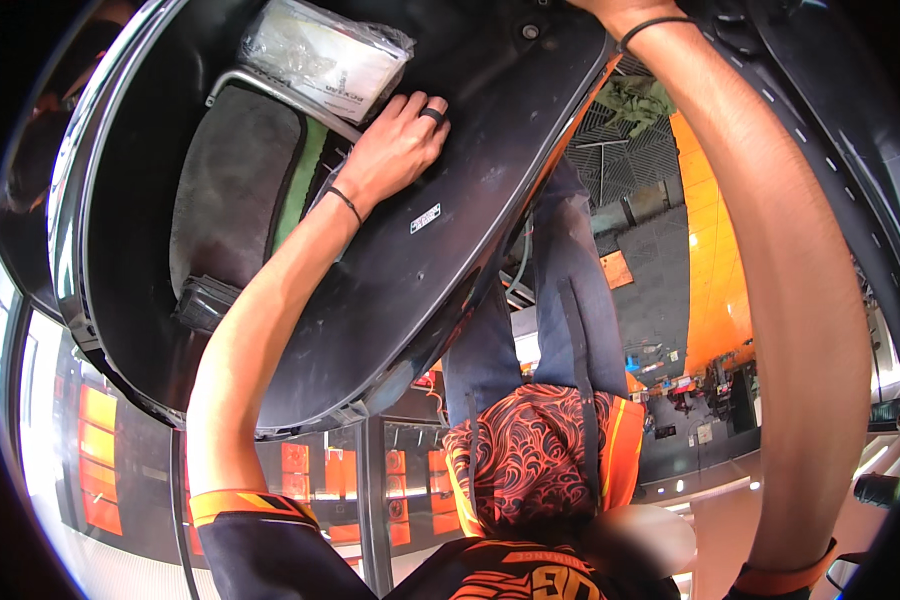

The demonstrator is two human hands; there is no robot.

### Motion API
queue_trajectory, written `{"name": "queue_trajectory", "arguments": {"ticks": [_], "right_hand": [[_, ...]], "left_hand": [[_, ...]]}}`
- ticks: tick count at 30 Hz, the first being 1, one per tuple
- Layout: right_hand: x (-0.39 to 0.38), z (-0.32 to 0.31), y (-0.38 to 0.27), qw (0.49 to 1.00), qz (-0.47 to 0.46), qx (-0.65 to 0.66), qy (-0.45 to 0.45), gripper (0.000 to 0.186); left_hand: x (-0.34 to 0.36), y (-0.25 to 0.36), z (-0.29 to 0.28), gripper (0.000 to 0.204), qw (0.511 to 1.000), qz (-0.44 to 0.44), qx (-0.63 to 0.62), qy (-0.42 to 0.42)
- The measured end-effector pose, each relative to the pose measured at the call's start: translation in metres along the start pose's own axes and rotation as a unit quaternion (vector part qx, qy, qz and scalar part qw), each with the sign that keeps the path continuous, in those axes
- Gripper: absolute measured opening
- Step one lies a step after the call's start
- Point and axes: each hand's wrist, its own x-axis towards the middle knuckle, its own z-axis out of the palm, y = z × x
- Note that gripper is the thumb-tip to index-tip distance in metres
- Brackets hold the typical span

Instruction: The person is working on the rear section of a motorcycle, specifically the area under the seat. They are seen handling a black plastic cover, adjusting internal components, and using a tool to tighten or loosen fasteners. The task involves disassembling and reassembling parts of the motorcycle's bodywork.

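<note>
My left hand (400, 145), with a dark ring and a thin black wristband, is inside a deep black storage compartment (370, 330). Its fingers are curled and closed; what they hold, if anything, is hidden beneath them. A bent metal bar (280, 92) runs up to this hand. Just beyond the fingers lies a booklet in clear plastic (320, 60). Beside the wrist is a dark grey pad (235, 185) with a green strip (312, 170) along it. My right hand (610, 8) reaches the compartment's far right edge; the top of the picture cuts off its fingers.
A small black case (208, 303) lies at the compartment's near left. The rim curves in front of me. Crumpled green cloth (635, 105) lies on the dark grated floor, beside an orange floor strip (710, 250). A black panel stands right of my right arm.
</note>
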Motion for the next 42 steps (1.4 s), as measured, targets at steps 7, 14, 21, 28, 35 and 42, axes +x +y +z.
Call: {"name": "queue_trajectory", "arguments": {"ticks": [7,14,21,28,35,42], "right_hand": [[0.007,0.012,-0.01,1.0,0.011,0.019,0.002,0.017],[0.012,0.002,-0.008,1.0,0.012,0.005,-0.024,0.013],[0.009,-0.002,-0.01,0.999,0.013,-0.002,-0.042,0.012],[0.005,0.003,-0.007,1.0,0.008,0.005,-0.018,0.012],[0.013,0.0,-0.011,0.999,0.007,-0.002,-0.032,0.011],[0.023,0.0,-0.012,0.999,0.015,-0.002,-0.044,0.011]], "left_hand": [[0.003,-0.006,-0.024,0.028,0.971,-0.094,-0.189,0.108],[0.11,-0.008,-0.03,0.024,0.763,-0.373,-0.472,0.238],[0.159,-0.011,-0.003,0.021,0.696,-0.429,-0.487,0.308],[0.161,-0.019,-0.014,0.017,0.642,-0.486,-0.536,0.255],[0.175,-0.006,-0.004,0.022,0.652,-0.582,-0.453,0.175],[0.168,-0.009,0.001,0.019,0.692,-0.494,-0.476,0.226]]}}
